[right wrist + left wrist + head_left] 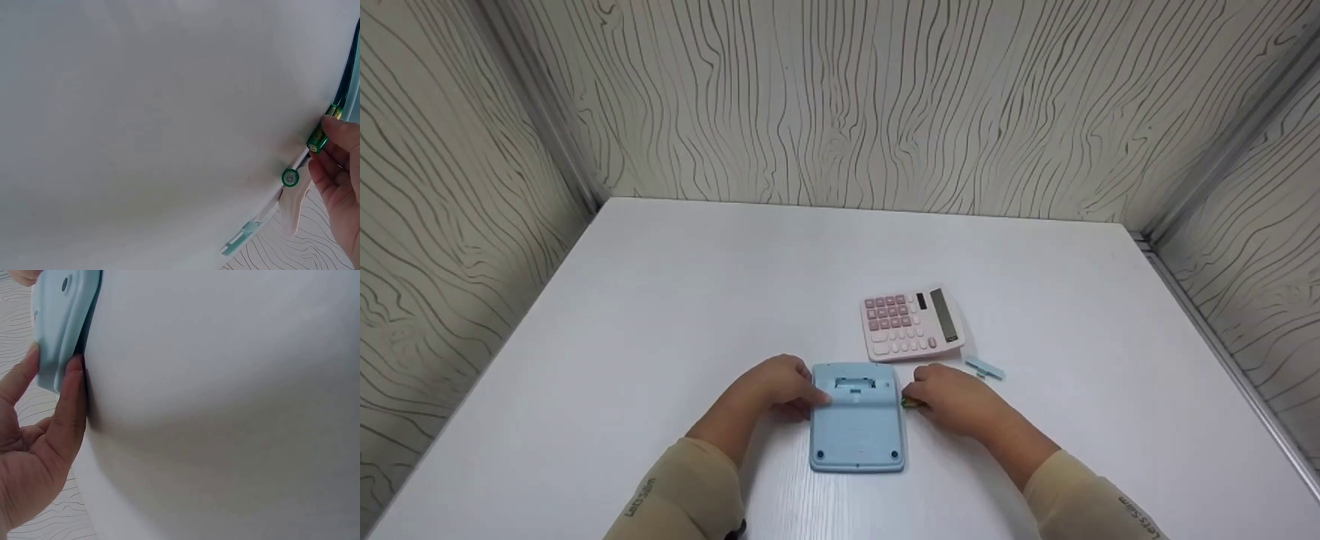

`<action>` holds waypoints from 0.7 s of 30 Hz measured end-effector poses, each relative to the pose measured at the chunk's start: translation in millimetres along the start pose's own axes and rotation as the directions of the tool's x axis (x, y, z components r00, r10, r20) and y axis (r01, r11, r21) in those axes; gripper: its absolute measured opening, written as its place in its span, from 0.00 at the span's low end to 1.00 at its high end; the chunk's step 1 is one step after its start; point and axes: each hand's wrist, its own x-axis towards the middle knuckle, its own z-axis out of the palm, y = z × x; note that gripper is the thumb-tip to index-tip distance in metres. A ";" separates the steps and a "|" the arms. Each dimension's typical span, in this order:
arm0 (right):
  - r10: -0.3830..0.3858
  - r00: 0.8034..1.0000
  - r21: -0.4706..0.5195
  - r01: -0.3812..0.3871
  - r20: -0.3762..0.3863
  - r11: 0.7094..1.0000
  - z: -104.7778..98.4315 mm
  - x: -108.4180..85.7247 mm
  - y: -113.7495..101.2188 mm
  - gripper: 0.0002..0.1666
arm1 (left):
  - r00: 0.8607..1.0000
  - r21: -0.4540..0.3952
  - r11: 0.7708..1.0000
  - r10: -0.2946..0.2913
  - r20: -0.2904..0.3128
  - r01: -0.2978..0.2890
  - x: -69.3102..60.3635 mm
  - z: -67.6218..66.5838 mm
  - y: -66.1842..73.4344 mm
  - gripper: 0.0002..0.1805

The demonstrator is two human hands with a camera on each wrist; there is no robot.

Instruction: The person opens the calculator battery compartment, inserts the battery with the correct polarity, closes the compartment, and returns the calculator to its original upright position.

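Note:
A blue calculator point(858, 435) lies face down, its battery slot uncovered near the top. My left hand point(785, 386) grips its left edge, thumb on the back; in the left wrist view the fingers of this hand point(50, 422) reach under the edge of the blue calculator point(59, 320). Beside the right edge, my right hand point(952, 397) pinches a green battery point(913, 403). The right wrist view shows that battery point(325, 130) between thumb and fingers of the right hand point(343, 169), and a second green battery point(290, 178) end-on on the table.
Behind the blue calculator, a pink calculator point(911, 322) lies face up. A small blue battery cover point(985, 367) rests to its right, also visible in the right wrist view as a blue strip point(241, 238). Patterned panels point(840, 105) surround the white table point(697, 262).

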 end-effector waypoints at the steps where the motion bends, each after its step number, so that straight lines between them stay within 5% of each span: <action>1: 0.000 1.000 0.002 0.000 0.001 1.000 0.5 0.2 0.1 0.09 | 1.000 0.005 1.000 0.001 -0.003 -0.001 -0.1 0.2 0.1 0.20; 12: 0.103 0.995 0.120 -0.101 -0.009 0.988 -10.2 0.6 1.6 0.06 | 1.000 0.016 1.000 -0.016 -0.020 0.016 1.6 0.9 1.8 0.19; 21: 0.192 0.979 0.392 -0.151 -0.067 0.908 -23.3 4.2 1.5 0.07 | 1.000 0.005 1.000 -0.016 -0.001 0.016 0.6 0.8 0.2 0.20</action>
